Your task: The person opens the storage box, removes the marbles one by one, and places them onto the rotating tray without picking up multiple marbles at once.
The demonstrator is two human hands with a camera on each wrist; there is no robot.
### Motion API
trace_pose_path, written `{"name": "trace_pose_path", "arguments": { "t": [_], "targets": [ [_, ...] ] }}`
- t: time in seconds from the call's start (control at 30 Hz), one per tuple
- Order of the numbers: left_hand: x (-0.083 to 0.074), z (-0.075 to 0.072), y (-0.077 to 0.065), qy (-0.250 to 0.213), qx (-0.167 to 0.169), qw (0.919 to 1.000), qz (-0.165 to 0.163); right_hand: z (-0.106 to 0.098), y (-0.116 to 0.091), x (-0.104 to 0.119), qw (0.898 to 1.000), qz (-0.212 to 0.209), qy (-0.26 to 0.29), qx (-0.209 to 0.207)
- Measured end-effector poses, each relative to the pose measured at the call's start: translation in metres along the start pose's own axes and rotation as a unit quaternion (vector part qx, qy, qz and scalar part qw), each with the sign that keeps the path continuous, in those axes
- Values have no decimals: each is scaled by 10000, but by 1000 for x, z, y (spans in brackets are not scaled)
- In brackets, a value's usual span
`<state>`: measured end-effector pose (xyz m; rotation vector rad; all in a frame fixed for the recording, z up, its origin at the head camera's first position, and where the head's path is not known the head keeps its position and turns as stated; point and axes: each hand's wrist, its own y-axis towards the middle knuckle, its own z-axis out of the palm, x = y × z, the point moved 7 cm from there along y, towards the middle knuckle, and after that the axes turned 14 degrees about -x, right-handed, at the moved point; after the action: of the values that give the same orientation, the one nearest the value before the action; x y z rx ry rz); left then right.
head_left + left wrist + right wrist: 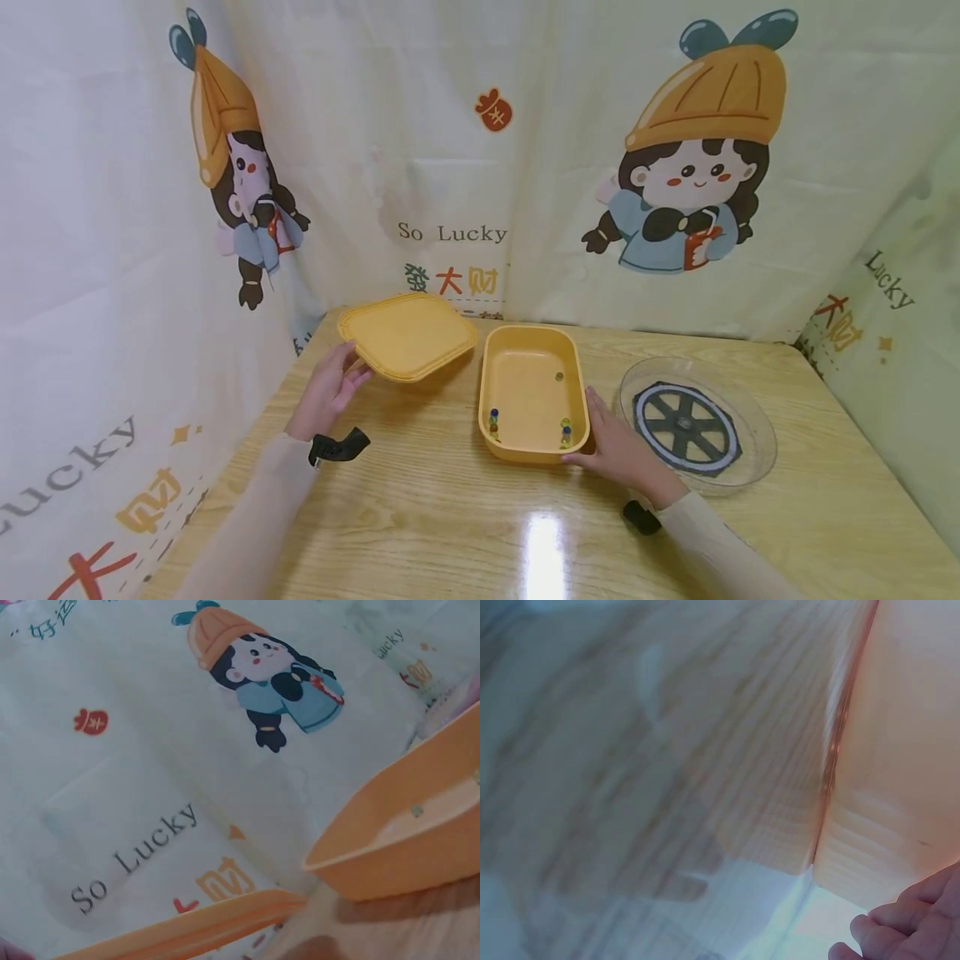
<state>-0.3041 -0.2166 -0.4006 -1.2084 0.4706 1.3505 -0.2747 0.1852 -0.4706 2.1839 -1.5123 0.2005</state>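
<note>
My left hand [330, 390] grips the near left edge of a yellow plastic lid [412, 333], its thumb on the near side. The lid is tilted, and in the left wrist view it shows edge-on as a thin strip. To its right stands a yellow rectangular box [528, 375] without its cover. Inside it, small coloured marbles [566, 432] gather in both near corners, with one marble [558, 377] toward the back right. My right hand [618, 442] holds the box's near right corner, thumb at the front and fingers along the right side.
Right of the box lies a round clear plastic dish [761, 442] with a black, spoked wheel-like piece [684, 423] in it. A printed curtain [555, 275] hangs behind the wooden table [420, 508] and along both sides.
</note>
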Motion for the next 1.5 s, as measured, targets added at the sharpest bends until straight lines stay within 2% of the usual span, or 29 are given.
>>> {"name": "trace_pose_path", "arguments": {
  "t": [0.17,0.4,0.57,0.67,0.83,1.0,1.2,1.37,1.5],
  "targets": [
    [17,-11,5,-161,-142,9994,-268,-1,0,0,10000,-12,17,-29],
    [41,-23,10,-429,-132,9975,-553,0,1,1,10000,6,66,-2],
    [59,-33,12,-896,-381,9903,-991,1,1,1,10000,8,25,15],
    [68,-39,14,-999,-566,9860,-1209,0,2,1,10000,51,18,34],
    [77,-43,20,-1082,-552,9833,-1353,-1,1,2,10000,57,25,9],
    [80,-45,19,-1497,-228,9764,-1540,-1,1,2,10000,-12,-8,-39],
    [77,-46,10,-1794,171,9659,-1858,-1,1,3,9999,-96,-18,-90],
    [68,-45,2,-1722,379,9661,-1885,-1,2,2,10000,-29,15,9],
    [61,-44,-5,-1604,309,9691,-1847,-1,2,2,10000,17,74,44]
  ]
}}
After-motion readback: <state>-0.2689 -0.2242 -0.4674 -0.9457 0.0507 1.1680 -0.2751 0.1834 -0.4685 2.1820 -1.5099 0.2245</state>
